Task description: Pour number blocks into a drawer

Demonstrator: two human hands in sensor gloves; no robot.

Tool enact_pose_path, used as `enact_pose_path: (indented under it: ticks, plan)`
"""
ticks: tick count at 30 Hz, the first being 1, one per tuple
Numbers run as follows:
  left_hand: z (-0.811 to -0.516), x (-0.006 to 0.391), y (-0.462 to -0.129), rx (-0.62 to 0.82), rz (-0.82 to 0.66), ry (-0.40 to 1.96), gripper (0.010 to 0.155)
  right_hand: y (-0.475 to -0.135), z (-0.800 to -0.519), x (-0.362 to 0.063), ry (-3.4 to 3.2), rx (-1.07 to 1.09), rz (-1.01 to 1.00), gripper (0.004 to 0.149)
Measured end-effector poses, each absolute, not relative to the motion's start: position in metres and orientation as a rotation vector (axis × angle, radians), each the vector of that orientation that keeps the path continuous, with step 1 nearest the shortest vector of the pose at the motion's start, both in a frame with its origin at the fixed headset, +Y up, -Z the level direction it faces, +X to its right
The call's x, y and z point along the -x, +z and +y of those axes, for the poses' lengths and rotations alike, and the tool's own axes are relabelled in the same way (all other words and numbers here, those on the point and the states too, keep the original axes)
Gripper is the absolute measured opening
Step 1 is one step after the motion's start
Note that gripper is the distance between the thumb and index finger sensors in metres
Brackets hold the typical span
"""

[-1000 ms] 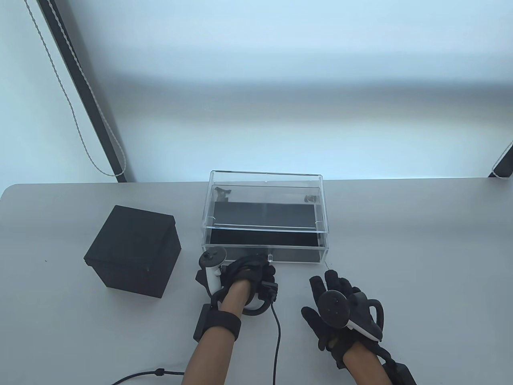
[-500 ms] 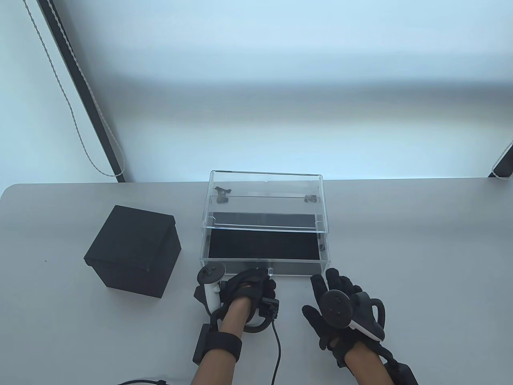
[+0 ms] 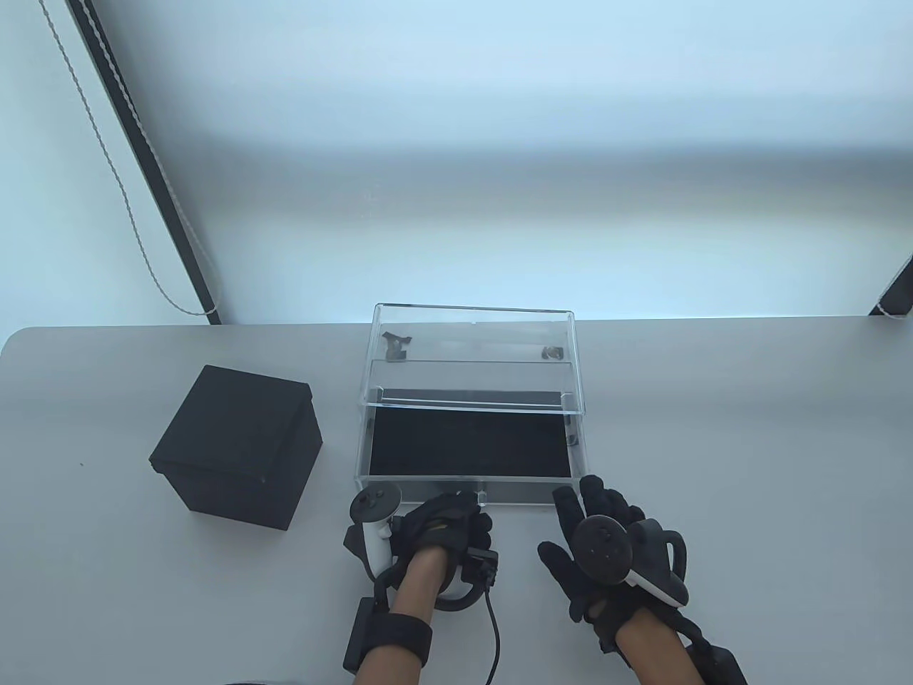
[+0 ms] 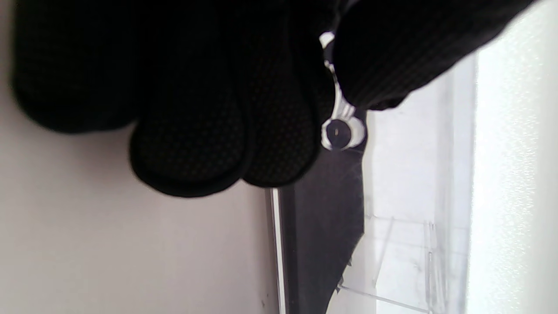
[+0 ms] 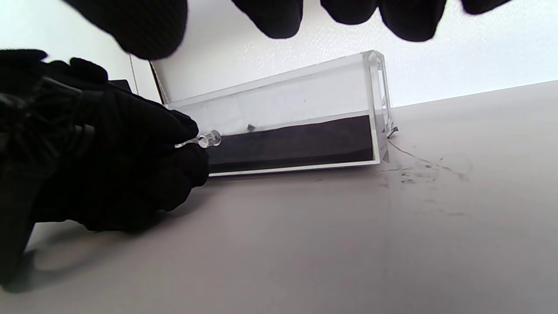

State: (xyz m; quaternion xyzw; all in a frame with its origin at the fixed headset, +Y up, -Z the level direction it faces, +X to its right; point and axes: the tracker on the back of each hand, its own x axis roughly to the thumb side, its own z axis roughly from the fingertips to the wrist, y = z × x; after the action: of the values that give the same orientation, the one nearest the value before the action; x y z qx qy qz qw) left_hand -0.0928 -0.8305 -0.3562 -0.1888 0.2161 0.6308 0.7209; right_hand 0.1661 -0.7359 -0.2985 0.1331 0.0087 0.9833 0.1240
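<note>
A clear acrylic case (image 3: pixel 472 357) stands mid-table with its drawer (image 3: pixel 471 446) pulled partway out toward me; the drawer has a black lining and holds nothing. My left hand (image 3: pixel 449 515) pinches the drawer's small clear knob (image 3: pixel 482 495), which also shows in the left wrist view (image 4: pixel 339 133) and the right wrist view (image 5: pixel 208 139). My right hand (image 3: pixel 595 531) hovers open just right of the drawer's front corner, fingers spread. A black cube box (image 3: pixel 239 446) with its lid on stands to the left. No number blocks are visible.
The grey table (image 3: pixel 749 428) meets a pale wall at the back. A black cable (image 3: pixel 493 628) runs from my left glove to the near edge. A window cord (image 3: pixel 143 235) hangs at the back left. Scuff marks (image 5: pixel 418 170) lie right of the drawer.
My left hand has drawn the drawer out toward me, exposing more of its black lining. My right hand has barely moved.
</note>
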Motion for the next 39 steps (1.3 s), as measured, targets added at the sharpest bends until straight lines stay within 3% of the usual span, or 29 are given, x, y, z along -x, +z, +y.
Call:
enact_pose_path:
  ticks: [17, 24, 30, 35, 39]
  plan:
    - [-0.825, 0.094, -0.355, 0.464, 0.455, 1.396, 0.055, -0.298, -0.735, -0.169, 2.86, -0.382, 0.023, 0.08]
    - [-0.807, 0.105, -0.359, 0.515, 0.392, 1.283, 0.06, -0.298, -0.734, -0.17, 2.857, -0.379, 0.027, 0.08]
    - [-0.772, 0.115, -0.366, 0.614, 0.256, 1.098, 0.07, -0.297, -0.733, -0.17, 2.856, -0.376, 0.027, 0.079]
    - [-0.717, 0.126, -0.373, 0.533, 0.164, 1.035, 0.068, -0.297, -0.732, -0.17, 2.858, -0.375, 0.03, 0.08]
    - [-0.668, 0.143, -0.379, 0.359, 0.116, 1.025, 0.069, -0.297, -0.732, -0.17, 2.86, -0.373, 0.033, 0.08]
